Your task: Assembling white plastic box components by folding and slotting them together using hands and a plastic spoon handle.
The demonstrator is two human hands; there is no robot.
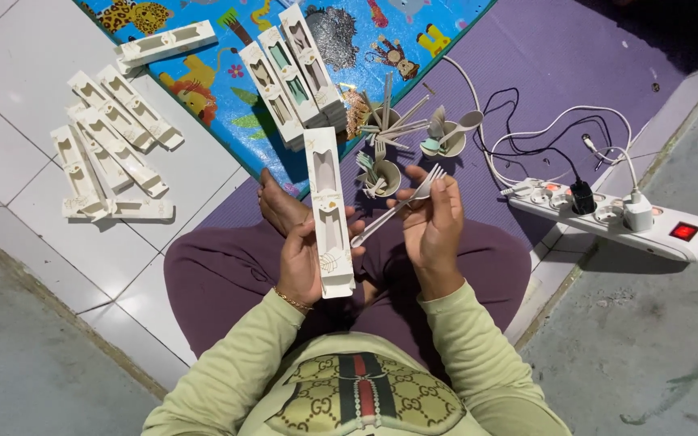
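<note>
The left hand grips a long white cardboard box from behind, fingers wrapped round its lower half, so the box stands nearly upright in front of the person's lap with its cut-out windows facing the camera. The right hand is closed on a pale plastic fork, pinching it near the tines, which point up and to the right; the handle slants down to the left and its end comes just beside the right edge of the box, close to the left fingertips. Whether the handle touches the box is not clear.

Just beyond the hands, three small cups stand on a purple mat, holding more forks and spoons. Behind them a stack of the same white boxes lies on a colourful play mat with animal pictures. To the left, on white floor tiles, a loose heap of boxes lies well apart from the hands. To the right, a white power strip with a lit red switch lies across the mat's edge, with a black plug, a white charger and tangled cables.
</note>
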